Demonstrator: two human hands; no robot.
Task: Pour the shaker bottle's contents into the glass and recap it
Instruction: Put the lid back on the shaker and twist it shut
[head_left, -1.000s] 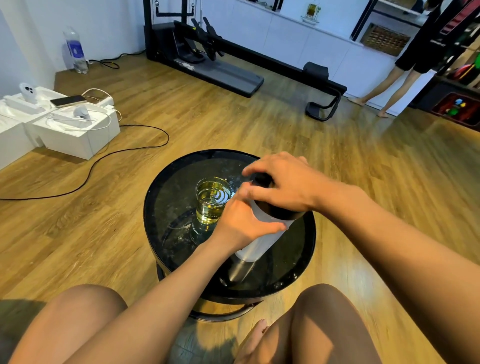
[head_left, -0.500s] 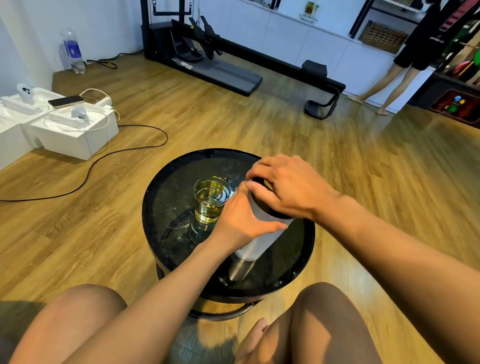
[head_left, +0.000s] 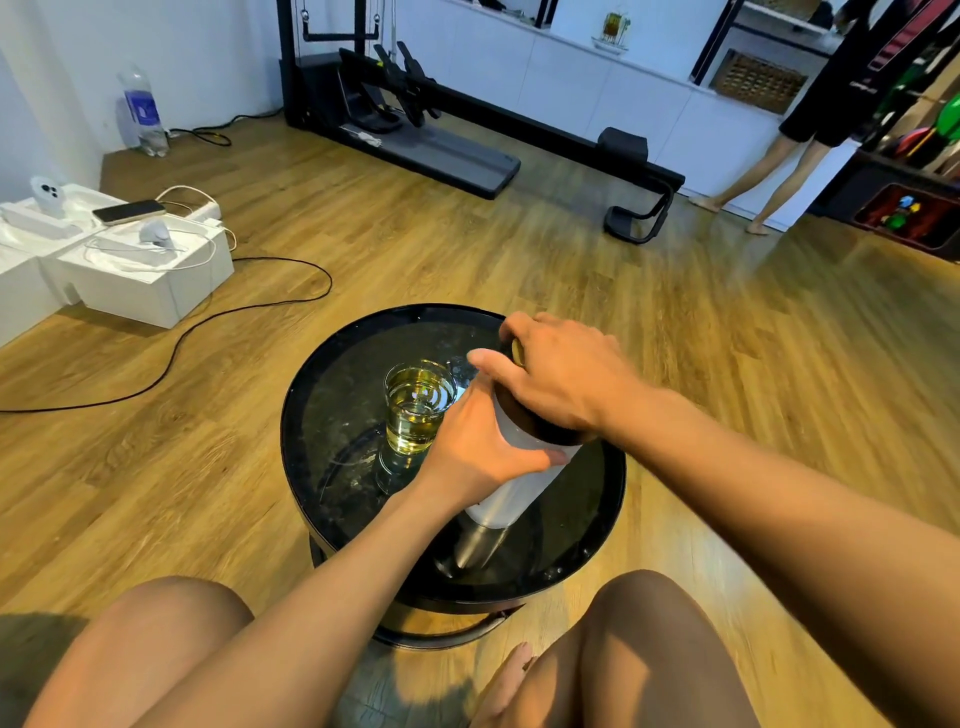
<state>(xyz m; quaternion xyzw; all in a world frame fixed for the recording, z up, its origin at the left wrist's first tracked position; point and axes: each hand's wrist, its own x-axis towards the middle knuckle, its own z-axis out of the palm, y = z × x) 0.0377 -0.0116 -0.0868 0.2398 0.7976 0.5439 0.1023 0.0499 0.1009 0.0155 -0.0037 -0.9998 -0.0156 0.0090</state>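
A white shaker bottle (head_left: 511, 491) with a dark top stands on a round black table (head_left: 332, 415). My left hand (head_left: 475, 447) is wrapped around the bottle's body. My right hand (head_left: 558, 376) covers the dark cap (head_left: 540, 431) from above, fingers curled on it, hiding most of it. Just left of the bottle stands a clear glass (head_left: 418, 408) holding yellowish liquid, close to my left hand.
My bare knees sit at the table's near edge. White boxes (head_left: 150, 270) with a phone and cables lie on the wooden floor to the left, a black cable (head_left: 249, 306) trailing from them. Exercise equipment (head_left: 457, 130) and a standing person (head_left: 789, 156) are further back.
My right hand has turned on the cap, the fingers rotating and the thumb swinging out towards the glass. The bottle, the glass and my left hand stay in place.
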